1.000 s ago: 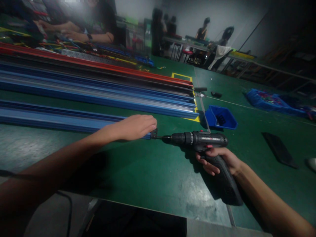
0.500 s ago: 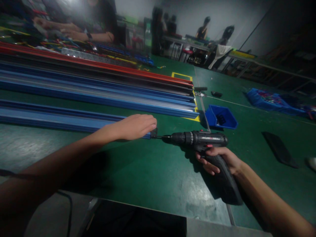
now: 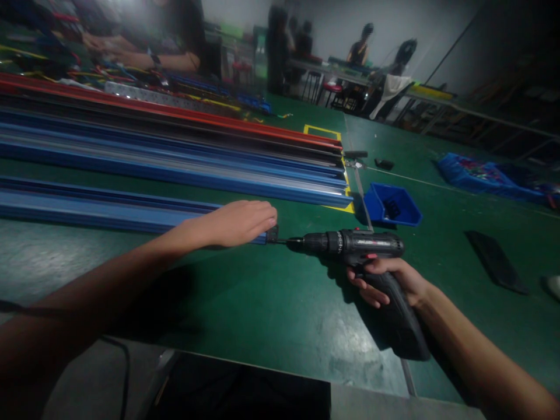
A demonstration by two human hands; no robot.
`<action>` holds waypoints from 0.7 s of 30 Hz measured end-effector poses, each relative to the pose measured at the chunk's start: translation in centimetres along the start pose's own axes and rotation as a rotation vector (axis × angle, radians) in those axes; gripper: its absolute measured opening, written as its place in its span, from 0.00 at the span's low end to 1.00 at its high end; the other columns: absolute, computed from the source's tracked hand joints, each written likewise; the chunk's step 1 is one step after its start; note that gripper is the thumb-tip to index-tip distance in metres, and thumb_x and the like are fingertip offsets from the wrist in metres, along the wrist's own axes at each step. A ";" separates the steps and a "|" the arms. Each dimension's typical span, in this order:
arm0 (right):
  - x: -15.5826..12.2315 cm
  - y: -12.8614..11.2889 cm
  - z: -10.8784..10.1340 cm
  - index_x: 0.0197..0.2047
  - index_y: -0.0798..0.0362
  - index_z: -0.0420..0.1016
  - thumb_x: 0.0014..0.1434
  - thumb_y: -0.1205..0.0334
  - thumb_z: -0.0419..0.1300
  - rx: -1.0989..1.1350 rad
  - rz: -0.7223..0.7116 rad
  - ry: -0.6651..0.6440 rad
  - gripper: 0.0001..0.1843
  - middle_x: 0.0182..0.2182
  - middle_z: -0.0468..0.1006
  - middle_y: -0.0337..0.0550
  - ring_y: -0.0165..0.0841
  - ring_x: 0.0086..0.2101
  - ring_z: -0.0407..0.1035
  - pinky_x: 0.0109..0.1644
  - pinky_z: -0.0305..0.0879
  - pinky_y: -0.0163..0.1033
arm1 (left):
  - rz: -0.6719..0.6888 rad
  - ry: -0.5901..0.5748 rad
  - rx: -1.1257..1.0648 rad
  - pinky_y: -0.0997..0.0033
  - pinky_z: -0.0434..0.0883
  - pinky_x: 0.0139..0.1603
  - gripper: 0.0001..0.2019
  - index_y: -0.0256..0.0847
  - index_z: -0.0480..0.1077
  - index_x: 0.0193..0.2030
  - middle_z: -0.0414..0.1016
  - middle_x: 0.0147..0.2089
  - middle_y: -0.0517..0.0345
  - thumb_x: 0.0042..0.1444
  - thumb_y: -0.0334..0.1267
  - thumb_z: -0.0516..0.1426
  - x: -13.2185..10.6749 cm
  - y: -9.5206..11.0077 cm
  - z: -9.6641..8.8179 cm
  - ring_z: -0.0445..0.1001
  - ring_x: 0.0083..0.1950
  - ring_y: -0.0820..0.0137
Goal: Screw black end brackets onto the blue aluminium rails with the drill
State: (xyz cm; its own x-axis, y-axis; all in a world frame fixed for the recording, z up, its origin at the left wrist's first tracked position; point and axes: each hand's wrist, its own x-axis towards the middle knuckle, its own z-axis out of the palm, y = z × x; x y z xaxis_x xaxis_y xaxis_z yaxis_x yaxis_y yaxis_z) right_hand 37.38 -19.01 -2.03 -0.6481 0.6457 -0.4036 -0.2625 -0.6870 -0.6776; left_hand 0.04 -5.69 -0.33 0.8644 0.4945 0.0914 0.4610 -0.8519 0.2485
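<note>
My right hand (image 3: 385, 283) is wrapped round the grip of a black cordless drill (image 3: 371, 244), which points left with its battery end toward me. Its thin bit reaches a small black end cap (image 3: 272, 234) at the right end of a blue profile rail (image 3: 131, 211). Over that rail end lies my left hand (image 3: 240, 223), closed on the rail, with its fingertips beside the end cap. The undersides of the left fingers are hidden. The rail lies lengthwise on the green tabletop (image 3: 262, 303).
Behind the rail lie several more blue, black and red rails (image 3: 196, 169). A blue bin (image 3: 391, 205) with dark parts stands beyond the drill. To the right are a black flat object (image 3: 496, 262) and blue trays (image 3: 481, 175) of small parts. A co-worker (image 3: 170, 46) sits across the table.
Both hands and the drill stay nearly in place, with the bit still at the end cap. The co-worker's hands have shifted slightly to the right.
</note>
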 end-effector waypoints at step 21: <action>0.0 -0.1 0.0 0.47 0.66 0.81 0.63 0.61 0.62 0.000 -0.003 0.000 0.16 0.32 0.79 0.45 0.24 0.19 0.70 0.30 0.76 0.33 | -0.012 -0.002 -0.005 0.61 0.68 0.52 0.23 0.38 0.73 0.47 0.75 0.45 0.49 0.75 0.46 0.41 0.0 0.1 0.0 0.72 0.46 0.63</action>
State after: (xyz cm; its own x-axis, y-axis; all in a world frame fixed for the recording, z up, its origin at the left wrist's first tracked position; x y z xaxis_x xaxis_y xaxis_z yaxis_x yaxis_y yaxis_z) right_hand 37.40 -18.95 -1.98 -0.6475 0.6478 -0.4013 -0.2648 -0.6850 -0.6787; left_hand 0.11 -5.78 -0.26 0.8593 0.5040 0.0865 0.4702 -0.8452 0.2539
